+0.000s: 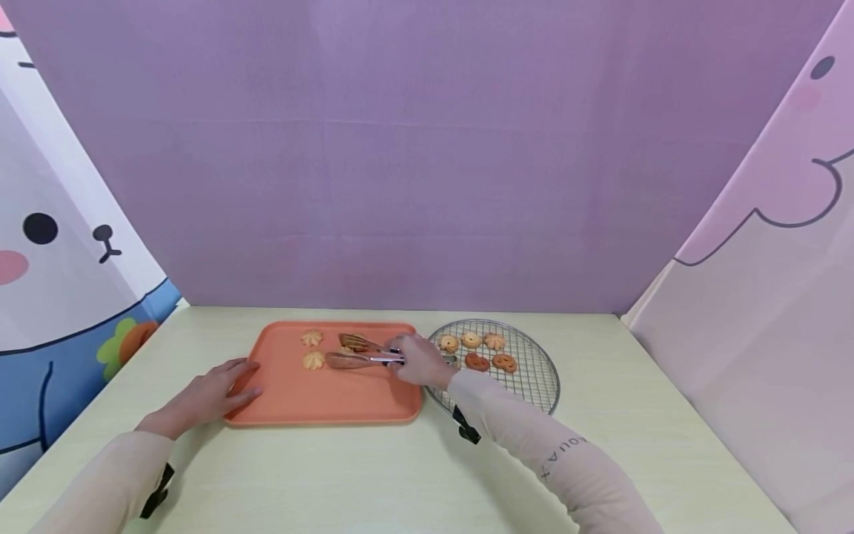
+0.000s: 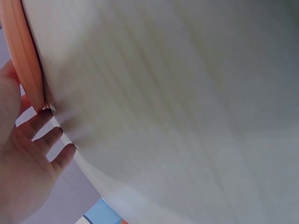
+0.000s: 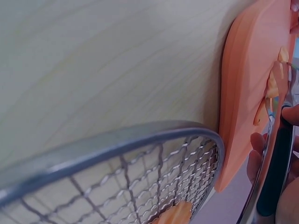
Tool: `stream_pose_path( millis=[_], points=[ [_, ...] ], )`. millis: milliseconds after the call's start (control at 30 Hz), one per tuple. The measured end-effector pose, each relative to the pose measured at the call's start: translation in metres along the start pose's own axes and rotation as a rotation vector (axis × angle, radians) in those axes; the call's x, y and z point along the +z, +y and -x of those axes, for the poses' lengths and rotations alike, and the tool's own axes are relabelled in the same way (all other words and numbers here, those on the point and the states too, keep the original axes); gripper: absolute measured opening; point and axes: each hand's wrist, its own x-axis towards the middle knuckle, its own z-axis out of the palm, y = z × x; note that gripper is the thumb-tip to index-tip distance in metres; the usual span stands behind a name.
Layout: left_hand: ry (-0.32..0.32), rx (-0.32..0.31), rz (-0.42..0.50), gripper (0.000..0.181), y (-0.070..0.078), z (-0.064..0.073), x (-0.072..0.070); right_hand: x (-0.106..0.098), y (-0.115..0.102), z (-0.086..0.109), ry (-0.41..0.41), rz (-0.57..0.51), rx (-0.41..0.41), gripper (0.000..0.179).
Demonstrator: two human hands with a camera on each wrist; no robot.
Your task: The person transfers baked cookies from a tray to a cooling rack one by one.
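Note:
My right hand [image 1: 420, 360] grips a pair of tongs [image 1: 350, 361] with brown tips and metal arms, reaching over the right part of an orange tray [image 1: 320, 404]. In the right wrist view the tongs' dark handle [image 3: 275, 172] lies between thumb and fingers. The tips stand apart, with a pale cookie [image 1: 348, 349] partly hidden between them. Two flower-shaped cookies, a rear one [image 1: 311, 338] and a front one [image 1: 313, 360], lie left of the tips. My left hand [image 1: 210, 393] rests at the tray's left edge, its fingers loosely extended in the left wrist view.
A round wire rack [image 1: 534, 382] stands close against the tray's right side, partly under my right forearm. It carries several cookies, among them a pale round one [image 1: 471, 340] and a brown pretzel-shaped one [image 1: 505, 363]. A purple wall [image 1: 427, 185] rises behind the pale table [image 1: 333, 475].

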Motion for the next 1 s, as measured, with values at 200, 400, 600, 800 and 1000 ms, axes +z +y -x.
stream_pose_path(
  millis=[200, 400, 600, 800, 1000],
  points=[
    [-0.002, -0.002, 0.004, 0.069, 0.001, 0.0, 0.0, 0.0, 0.0, 0.002, 0.003, 0.004, -0.02, 0.036],
    [-0.001, 0.003, 0.009, 0.068, 0.004, 0.001, 0.0, -0.002, -0.001, 0.004, -0.008, 0.002, -0.017, 0.035],
    [-0.004, -0.001, 0.001, 0.068, 0.006, 0.002, -0.002, -0.004, -0.001, 0.006, -0.013, -0.005, -0.009, 0.036],
    [-0.01, -0.007, 0.001, 0.069, 0.005, 0.002, -0.002, -0.012, -0.004, 0.01, -0.029, -0.054, 0.006, 0.038],
    [0.008, 0.003, -0.006, 0.067, 0.003, 0.002, 0.0, -0.019, -0.003, 0.015, -0.023, -0.041, -0.007, 0.038]
  ],
)
